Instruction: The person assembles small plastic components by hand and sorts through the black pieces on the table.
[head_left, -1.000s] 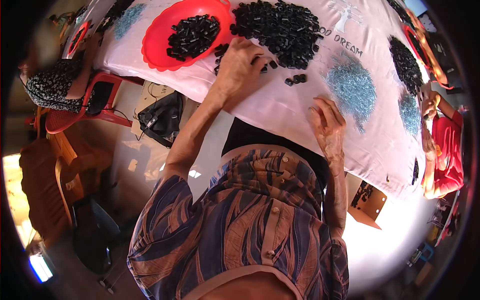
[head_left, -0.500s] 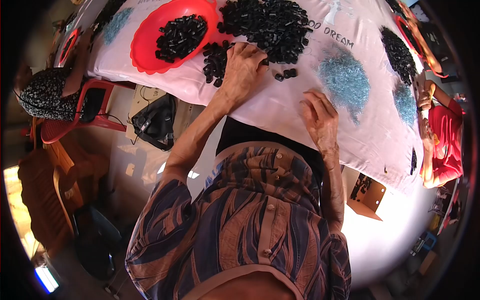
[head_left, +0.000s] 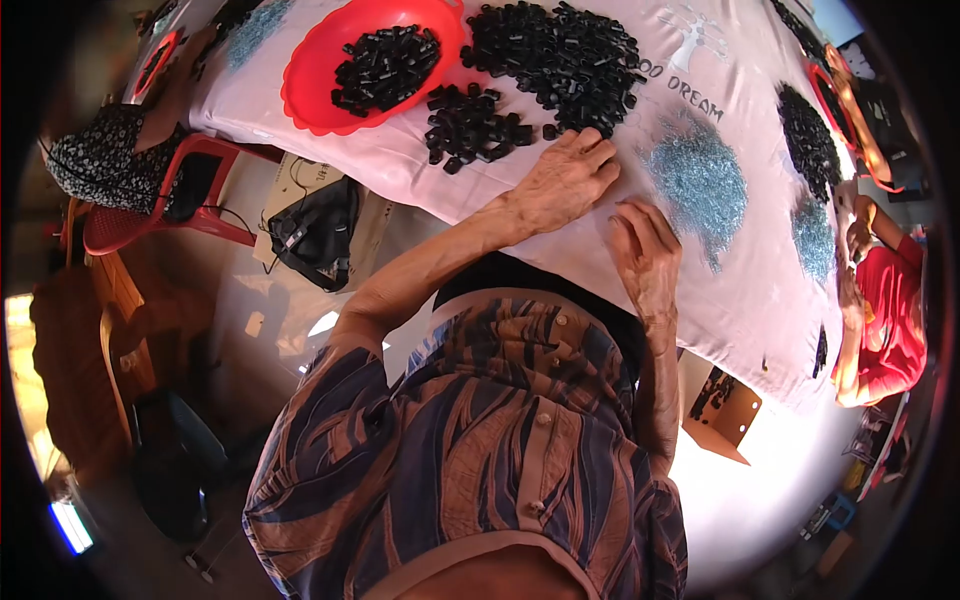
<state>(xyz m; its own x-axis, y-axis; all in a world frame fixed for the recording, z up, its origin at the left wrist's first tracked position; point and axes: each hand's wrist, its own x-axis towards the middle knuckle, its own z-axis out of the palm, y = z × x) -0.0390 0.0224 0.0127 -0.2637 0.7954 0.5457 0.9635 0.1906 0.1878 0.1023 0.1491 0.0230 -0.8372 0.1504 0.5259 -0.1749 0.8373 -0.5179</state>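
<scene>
My left hand (head_left: 568, 182) is at the near edge of a large heap of small black plastic pieces (head_left: 555, 55). Its fingers are bent down and closed at the tips; whatever they grip is hidden. A smaller group of the same black pieces (head_left: 475, 128) lies left of it. My right hand (head_left: 645, 255) rests low over the cloth, beside a pile of thin, shiny silvery-blue bits (head_left: 700, 185). Its fingers are curled together, and I cannot make out anything in them. The two hands are close but apart.
A red scalloped basin (head_left: 305, 90) holds more black pieces. Pale printed cloth (head_left: 410, 180) covers the table. A person in red (head_left: 890, 320) sits at the right, near other piles. Another person in patterned clothing (head_left: 110, 160) is on a red chair (head_left: 215, 150). An open cardboard box (head_left: 735, 415) stands below.
My left hand has moved right, from the smaller group of black pieces to the near edge of the large heap. My right hand has stayed nearly in place. The view has shifted slightly.
</scene>
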